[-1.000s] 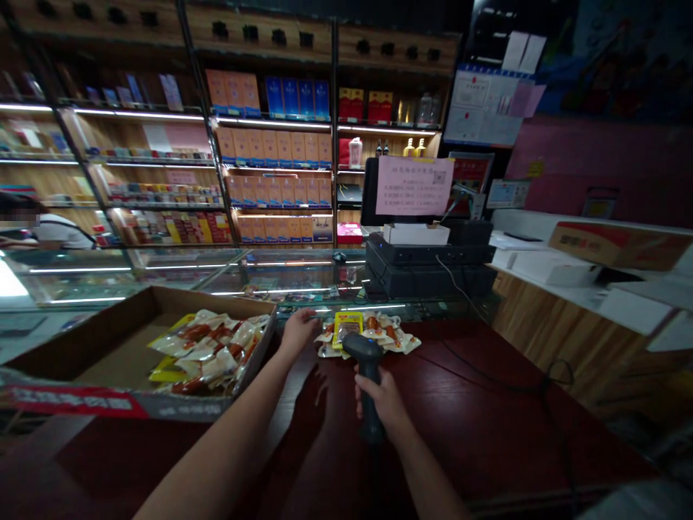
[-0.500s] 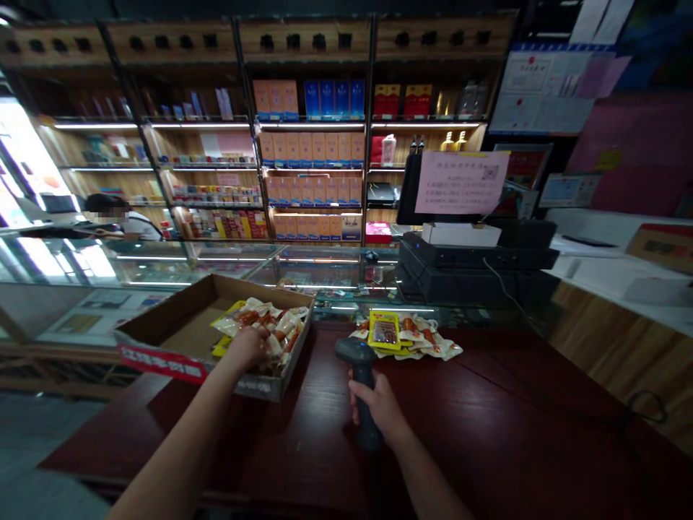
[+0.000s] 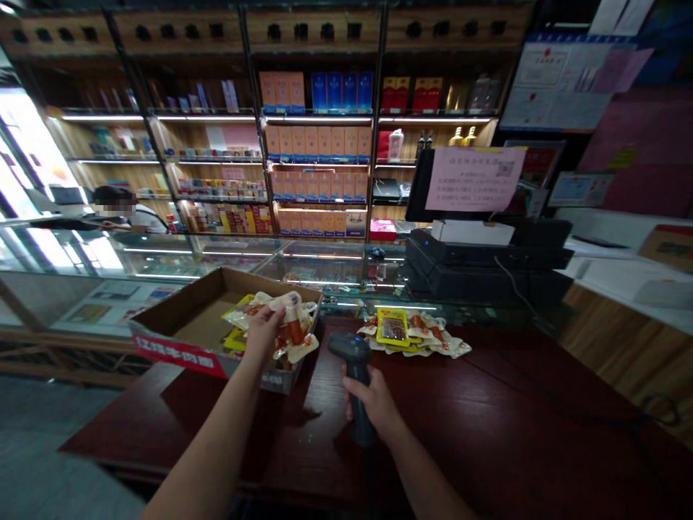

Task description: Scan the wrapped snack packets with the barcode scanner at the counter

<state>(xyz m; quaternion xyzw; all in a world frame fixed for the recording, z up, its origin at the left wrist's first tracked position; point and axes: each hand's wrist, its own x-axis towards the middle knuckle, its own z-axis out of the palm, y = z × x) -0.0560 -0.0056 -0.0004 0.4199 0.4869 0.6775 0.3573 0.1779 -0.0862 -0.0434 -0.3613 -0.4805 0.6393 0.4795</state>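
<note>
My left hand [image 3: 263,330] is closed on a vacuum-packed sausage [image 3: 294,325], raised over the right side of an open cardboard box [image 3: 189,325]. Beneath it lie more sausage packs and yellow snack packets [image 3: 236,339], partly covered by the hand. Wrapped round the handle of a dark barcode scanner [image 3: 354,354], my right hand [image 3: 371,399] keeps the scanner upright above the table, its head pointing left toward the box. Just beyond the scanner is a pile of packs [image 3: 433,336] with a yellow packet [image 3: 393,327] of brown food on top.
The dark red table [image 3: 433,433] meets a glass display counter [image 3: 336,260]. A monitor [image 3: 421,184] with a pink notice sits on black equipment [image 3: 455,267] at the right. A loose cable [image 3: 657,412] lies at the right edge. Another person [image 3: 144,217] is far left.
My left hand has lifted a sausage pack from among the others in the box. The scanner has shifted slightly left, nearer the box. The whole view has turned a little.
</note>
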